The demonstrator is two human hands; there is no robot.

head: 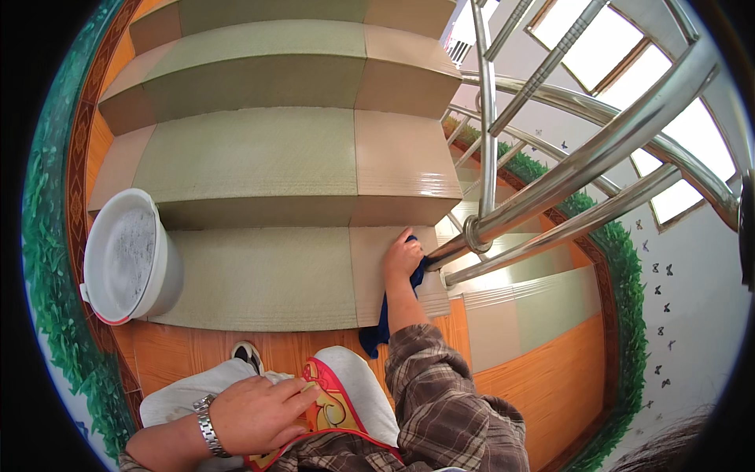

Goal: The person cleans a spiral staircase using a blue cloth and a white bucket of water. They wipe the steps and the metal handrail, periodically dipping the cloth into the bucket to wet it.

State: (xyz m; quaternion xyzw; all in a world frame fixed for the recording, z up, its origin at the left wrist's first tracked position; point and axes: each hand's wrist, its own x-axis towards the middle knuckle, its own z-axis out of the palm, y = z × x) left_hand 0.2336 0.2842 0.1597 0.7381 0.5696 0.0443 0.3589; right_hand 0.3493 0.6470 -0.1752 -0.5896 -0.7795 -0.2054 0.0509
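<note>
My right hand (pixel 404 256) presses a dark blue cloth (pixel 383 318) onto the right end of the lowest stair tread (pixel 271 277), beside the foot of the metal railing. The cloth trails down over the tread's front edge. Resting on my lap, my left hand (pixel 259 408) lies with its fingers on a red and yellow apron (pixel 330 401) and holds nothing. A metal watch is on that wrist. At the left end of the same tread stands a white bucket (pixel 168 277) with greyish, foamy water in it.
Tiled steps (pixel 248 147) rise ahead of me. A shiny metal handrail (pixel 590 147) with bars runs along the right, and lower stairs (pixel 531 312) lie beyond it. A leaf-painted wall (pixel 50 236) borders the left. My shoe (pixel 246 356) is on the wood-patterned floor (pixel 171 348).
</note>
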